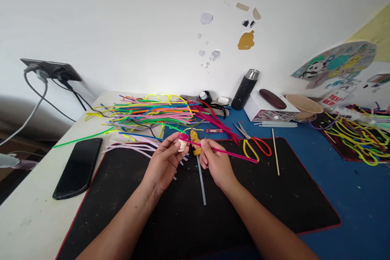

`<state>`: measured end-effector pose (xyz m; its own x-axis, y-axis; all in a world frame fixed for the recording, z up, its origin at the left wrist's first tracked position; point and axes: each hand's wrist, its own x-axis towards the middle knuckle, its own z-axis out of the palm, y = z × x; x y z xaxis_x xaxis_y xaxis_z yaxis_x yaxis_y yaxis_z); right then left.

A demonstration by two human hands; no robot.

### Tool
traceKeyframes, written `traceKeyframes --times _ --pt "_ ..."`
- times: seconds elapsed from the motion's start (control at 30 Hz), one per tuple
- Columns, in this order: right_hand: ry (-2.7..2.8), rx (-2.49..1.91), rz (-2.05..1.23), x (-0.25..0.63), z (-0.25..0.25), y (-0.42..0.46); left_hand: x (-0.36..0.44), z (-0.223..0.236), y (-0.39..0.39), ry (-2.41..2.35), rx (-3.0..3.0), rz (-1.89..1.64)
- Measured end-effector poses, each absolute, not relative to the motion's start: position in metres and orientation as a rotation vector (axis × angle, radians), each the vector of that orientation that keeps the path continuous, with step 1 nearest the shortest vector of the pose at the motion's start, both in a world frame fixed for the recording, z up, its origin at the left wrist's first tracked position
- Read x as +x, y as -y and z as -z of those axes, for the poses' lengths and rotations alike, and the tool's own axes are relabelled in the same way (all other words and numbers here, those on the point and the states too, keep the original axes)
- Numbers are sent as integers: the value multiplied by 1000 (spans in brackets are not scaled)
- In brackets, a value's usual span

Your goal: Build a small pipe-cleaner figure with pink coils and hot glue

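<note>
My left hand [166,158] pinches a small white piece [182,145] with magenta fuzzy material wrapped about its top. From that top a magenta pipe cleaner [231,154] runs right, through the closed fingers of my right hand [215,160], its free end sticking out past them. Both hands are above the black mat [243,211]. Just behind and between them lies a yellow hot glue gun [195,138], partly hidden, with a translucent glue stick [201,183] extending toward me. Right of my right hand rest scissors [250,140] with yellow and red handles.
Bundled colourful pipe cleaners [152,109] lie at the back left, with more [362,134] at far right. A phone [78,166] is on the left. A black thermos [245,89], a white box [258,109] and a bowl [304,105] stand behind. A wooden stick [275,152] lies right.
</note>
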<state>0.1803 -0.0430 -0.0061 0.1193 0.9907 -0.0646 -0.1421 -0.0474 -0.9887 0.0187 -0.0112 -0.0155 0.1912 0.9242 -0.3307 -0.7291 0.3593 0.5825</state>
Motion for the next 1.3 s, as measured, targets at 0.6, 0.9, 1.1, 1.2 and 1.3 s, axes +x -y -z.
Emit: traceKeyframes --times 0.6,0.9,1.1,1.2,1.3 --pt "811 -1133 -1300 184 6 40 14 5 13 -646 315 -1143" --pt "801 -1133 -1302 186 8 40 12 2 16 -578 336 -1060" --pt "803 -1147 -1295 185 7 40 11 -3 16 -536 337 -1012" --pt "805 -1147 -1295 185 6 40 9 -4 16 -492 348 -970" --pt "807 -1151 -1292 186 5 40 7 -3 15 -475 334 -954"
